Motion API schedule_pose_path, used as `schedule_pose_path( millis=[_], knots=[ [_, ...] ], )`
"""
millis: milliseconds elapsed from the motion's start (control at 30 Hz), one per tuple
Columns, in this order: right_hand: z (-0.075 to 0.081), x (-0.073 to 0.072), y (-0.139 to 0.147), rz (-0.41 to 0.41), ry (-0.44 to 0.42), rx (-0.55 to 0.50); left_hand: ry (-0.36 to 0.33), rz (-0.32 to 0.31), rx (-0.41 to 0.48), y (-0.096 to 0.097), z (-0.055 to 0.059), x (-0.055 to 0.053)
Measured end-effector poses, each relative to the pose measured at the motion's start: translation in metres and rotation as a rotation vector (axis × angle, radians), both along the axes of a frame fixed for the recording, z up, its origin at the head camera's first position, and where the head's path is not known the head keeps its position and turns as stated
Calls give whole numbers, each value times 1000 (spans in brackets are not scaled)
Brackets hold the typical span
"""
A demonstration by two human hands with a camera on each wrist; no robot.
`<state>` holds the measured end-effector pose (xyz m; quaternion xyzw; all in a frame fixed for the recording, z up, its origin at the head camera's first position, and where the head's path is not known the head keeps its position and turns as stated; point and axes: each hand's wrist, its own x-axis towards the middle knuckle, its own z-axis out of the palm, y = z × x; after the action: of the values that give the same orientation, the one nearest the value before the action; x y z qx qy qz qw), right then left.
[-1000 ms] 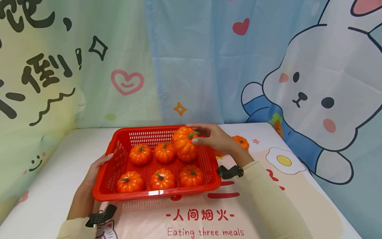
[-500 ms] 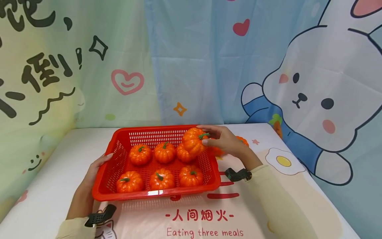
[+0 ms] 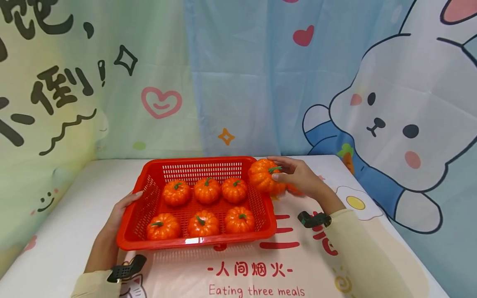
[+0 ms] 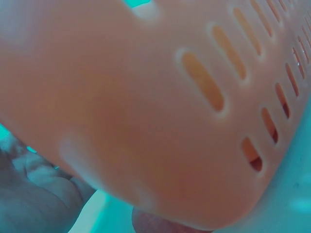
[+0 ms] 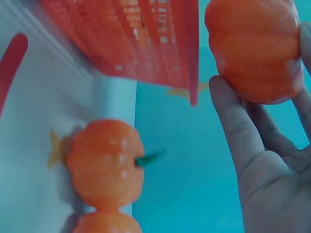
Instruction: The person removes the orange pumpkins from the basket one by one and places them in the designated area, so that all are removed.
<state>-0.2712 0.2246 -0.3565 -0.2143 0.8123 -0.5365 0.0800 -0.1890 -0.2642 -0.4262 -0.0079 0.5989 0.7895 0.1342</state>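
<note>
A red plastic basket (image 3: 201, 244) with slotted walls stands on the table, tilted a little toward me. Several small orange pumpkins with green stems lie inside, among them a front-left pumpkin (image 3: 163, 227). My left hand (image 3: 118, 211) holds the basket's left side, thumb over the rim; the left wrist view shows mostly the basket wall (image 4: 121, 111). Just outside the right rim, my right hand (image 3: 299, 178) grips a larger pumpkin (image 3: 262, 176) between thumb and fingers. In the right wrist view this raised pumpkin (image 5: 255, 48) is beside the basket edge (image 5: 192, 58).
On the table right of the basket lie two more pumpkins, a nearer pumpkin (image 5: 106, 162) and one cut off by the frame (image 5: 108, 224). A printed mat (image 3: 257, 281) covers part of the white table (image 3: 67, 215). A cartoon curtain (image 3: 238, 91) hangs behind.
My right hand has carried the larger pumpkin rightward from over the basket to beyond its right rim, uncovering the back-right pumpkin inside. My left hand and the basket have stayed put.
</note>
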Motion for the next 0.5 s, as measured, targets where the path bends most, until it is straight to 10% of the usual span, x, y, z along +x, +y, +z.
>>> schedule_pose_path(
  millis=[500],
  knots=[
    [-4,-15,49,-172,-81,78,-9,6,1,0,0,-2]
  ],
)
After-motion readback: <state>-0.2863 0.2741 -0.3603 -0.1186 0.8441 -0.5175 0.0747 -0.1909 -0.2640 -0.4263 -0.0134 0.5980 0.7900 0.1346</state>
